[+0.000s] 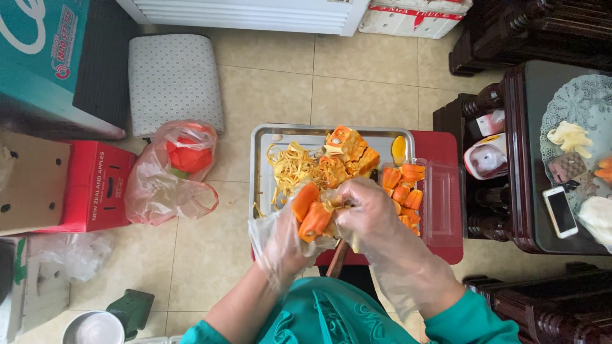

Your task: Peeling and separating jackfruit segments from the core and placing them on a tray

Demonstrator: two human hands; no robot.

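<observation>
Both my hands wear loose clear plastic gloves. My left hand (287,239) holds a piece of orange jackfruit (309,213) with two fleshy pods. My right hand (370,213) grips the same piece from the right, fingers closed on its pale fibres. Below them sits a metal tray (262,137) with yellow stringy fibres (293,167) and orange fruit chunks (347,150). A clear plastic box (440,204) to the right holds several peeled orange pods (403,185). Tray and box rest on a red stool (440,146).
A plastic bag (172,175) with something red lies on the tiled floor at the left, beside a red cardboard box (95,185). A dark wooden table (529,153) at the right carries a phone (560,211) and a doily. A padded cushion (173,79) lies farther back.
</observation>
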